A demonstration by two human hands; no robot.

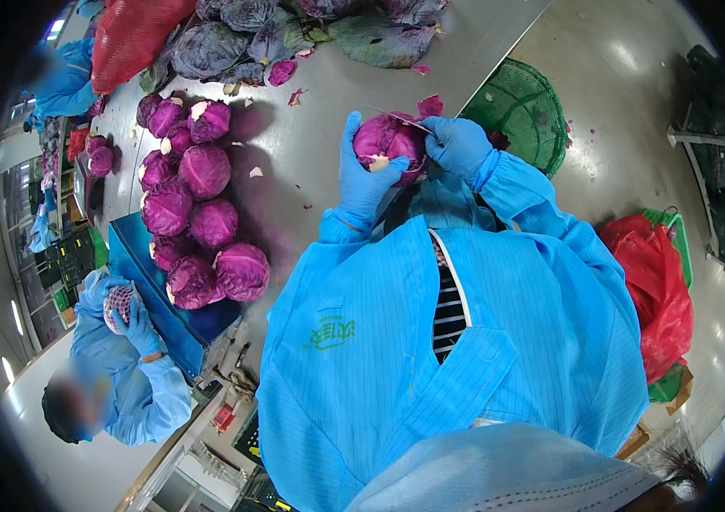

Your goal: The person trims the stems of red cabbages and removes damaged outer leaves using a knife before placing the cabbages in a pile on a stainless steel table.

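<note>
Clock face centred on the cabbage in hand, 12 = away from you.

Held purple cabbage (385, 136): right in front of your blue gown (362, 341), at the near edge of the metal surface (311, 128). Pale cut stem patch on it at about 7 o'clock.

Left grip (361, 181): gloved, curled round the cabbage's left side, fingers up the 9–10 o'clock flank, thumb across the front beside the stem patch. Opened only to cabbage width, firmly on it.

Right grip (463, 150): gloved, at 3 o'clock, bunched closed on a thin blade (419, 127). Handle hidden in the fist. Blade lies across the top of the cabbage, pointing to about 11; can't tell if it's cutting in. Purple leaf scrap (430, 106) just above your knuckles at 1–2.

Around you:
- 8–9: heap of trimmed purple cabbages (203, 172), lower end at the blue tray (133, 256).
- 11: row of dark leafy cabbages (209, 49), loose trimmings near them.
- 10: red mesh sack (133, 41).
- 3: green net basket (523, 111), just past your right grip.
- 4: red bag (648, 286), well apart.
- 8, farther out: co-worker (136, 388), both gloves on a netted round item (119, 307).
</note>
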